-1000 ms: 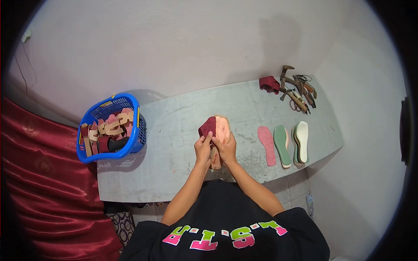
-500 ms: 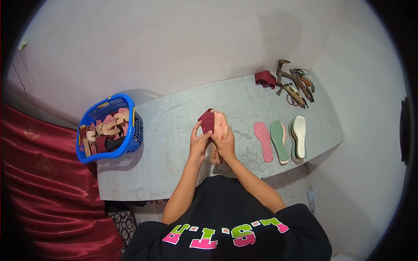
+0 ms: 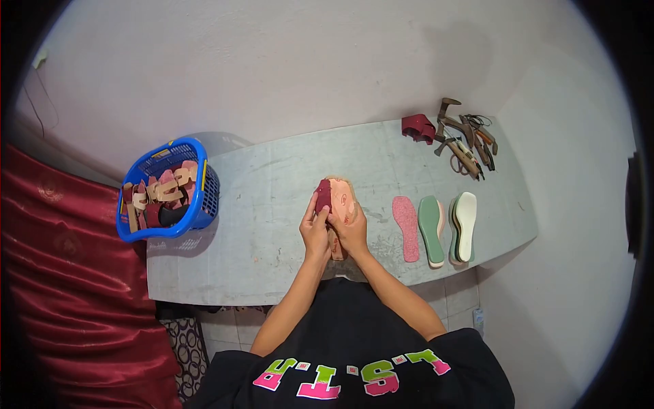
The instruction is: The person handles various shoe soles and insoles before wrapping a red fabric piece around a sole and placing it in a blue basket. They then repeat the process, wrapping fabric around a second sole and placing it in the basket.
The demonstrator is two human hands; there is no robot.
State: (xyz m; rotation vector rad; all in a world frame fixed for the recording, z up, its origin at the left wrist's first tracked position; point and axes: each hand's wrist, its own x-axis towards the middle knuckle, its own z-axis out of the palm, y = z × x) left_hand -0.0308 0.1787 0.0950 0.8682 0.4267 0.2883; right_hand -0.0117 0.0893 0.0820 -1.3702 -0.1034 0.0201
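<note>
One left hand (image 3: 315,233), curled nearly closed, pinches the dark red shoe upper (image 3: 323,195); the right hand (image 3: 351,233) curls snugly round the peach shoe last (image 3: 343,199); both pieces touch, over the tabletop (image 3: 272,187); hold the last still and smooth the upper gently, without wrinkles.

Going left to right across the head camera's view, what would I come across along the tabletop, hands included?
Blue basket → left hand → right hand → pink sole-shaped piece → green sole-shaped piece → white sole-shaped piece.
</note>
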